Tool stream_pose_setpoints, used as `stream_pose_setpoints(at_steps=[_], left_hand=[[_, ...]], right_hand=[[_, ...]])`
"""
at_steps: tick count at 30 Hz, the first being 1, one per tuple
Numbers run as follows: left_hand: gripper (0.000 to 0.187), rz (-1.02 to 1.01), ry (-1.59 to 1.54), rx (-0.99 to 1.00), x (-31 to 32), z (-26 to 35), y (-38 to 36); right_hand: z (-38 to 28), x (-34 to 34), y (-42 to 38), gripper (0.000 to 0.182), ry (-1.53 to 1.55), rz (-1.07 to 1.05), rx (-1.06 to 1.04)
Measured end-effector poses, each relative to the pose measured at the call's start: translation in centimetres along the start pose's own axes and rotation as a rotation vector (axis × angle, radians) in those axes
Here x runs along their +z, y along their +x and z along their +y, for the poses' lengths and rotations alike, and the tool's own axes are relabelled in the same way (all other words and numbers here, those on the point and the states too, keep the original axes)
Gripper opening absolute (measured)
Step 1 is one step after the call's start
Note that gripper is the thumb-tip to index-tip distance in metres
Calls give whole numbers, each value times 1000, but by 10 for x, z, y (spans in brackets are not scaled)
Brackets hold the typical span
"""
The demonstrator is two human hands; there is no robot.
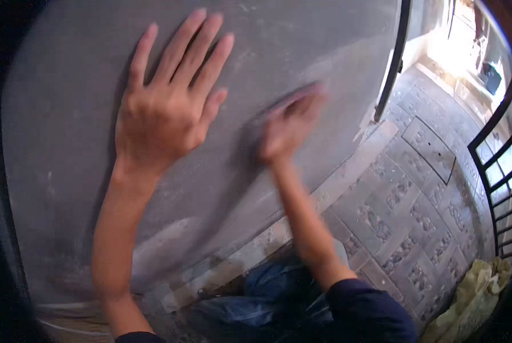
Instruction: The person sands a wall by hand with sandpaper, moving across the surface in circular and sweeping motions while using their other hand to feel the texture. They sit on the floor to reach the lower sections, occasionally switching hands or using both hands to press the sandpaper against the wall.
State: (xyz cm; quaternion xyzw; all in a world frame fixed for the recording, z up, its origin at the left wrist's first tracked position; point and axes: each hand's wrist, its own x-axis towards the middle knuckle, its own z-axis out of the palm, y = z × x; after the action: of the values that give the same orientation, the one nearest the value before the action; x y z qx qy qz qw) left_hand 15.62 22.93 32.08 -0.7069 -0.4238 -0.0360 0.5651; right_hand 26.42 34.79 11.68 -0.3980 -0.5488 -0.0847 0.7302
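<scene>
Slanting up rightward, thin pad (307,90), right hand (290,127)

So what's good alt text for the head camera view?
Left hand spread flat on a grey panel; blurred right hand seems to press a thin, flat item against it. Patterned paving, a dark metal gate and crumpled yellowish fabric at right.

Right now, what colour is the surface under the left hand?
The surface is grey, best in head view.
</scene>
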Motion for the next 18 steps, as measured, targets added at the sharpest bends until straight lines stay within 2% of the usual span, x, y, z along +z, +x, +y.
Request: stream_pose_setpoints(at_steps=[1, 2, 3, 4, 6, 8, 9, 10, 11, 13, 16, 17, 18], left_hand=[[65, 15, 18, 9, 7, 7, 17], [67, 27, 25, 13, 16, 16, 28], [67, 27, -8, 20, 20, 18, 10], [60, 111, -49, -105, 23, 8, -23], [67, 193, -90, -213, 31, 3, -39], [66, 108, -113, -66, 36, 12, -31], [60, 182, -125, 92, 39, 24, -19], [60, 191, -143, 85, 34, 35, -11], [57, 61, -220, 111, 28, 46, -2], [51, 192, -268, 100, 40, 62, 24], [54, 278, -257, 125, 40, 62, 60], [57, 286, -246, 137, 34, 57, 66], [64, 179, -143, 43, 27, 52, 61]], right_hand=[[-51, -9, -34, 84, 63, -80, 123], [-63, -13, -68, 85, 93, -131, 139], [-75, -18, -101, 85, 122, -183, 157], [-88, -22, -134, 85, 149, -234, 176], [-89, -23, -138, 83, 204, -131, 294], [-21, 2, -97, 79, 116, 77, 484], [24, 4, -56, 76, 79, 159, 548], [71, -2, -9, 74, 86, 186, 645], [115, -12, 36, 74, 117, 173, 766], [186, -32, 98, 77, 193, 95, 926], [245, -36, 58, 53, 243, 158, 672], [253, -31, 21, 52, 278, 234, 689], [253, -24, -18, 50, 313, 312, 709]])
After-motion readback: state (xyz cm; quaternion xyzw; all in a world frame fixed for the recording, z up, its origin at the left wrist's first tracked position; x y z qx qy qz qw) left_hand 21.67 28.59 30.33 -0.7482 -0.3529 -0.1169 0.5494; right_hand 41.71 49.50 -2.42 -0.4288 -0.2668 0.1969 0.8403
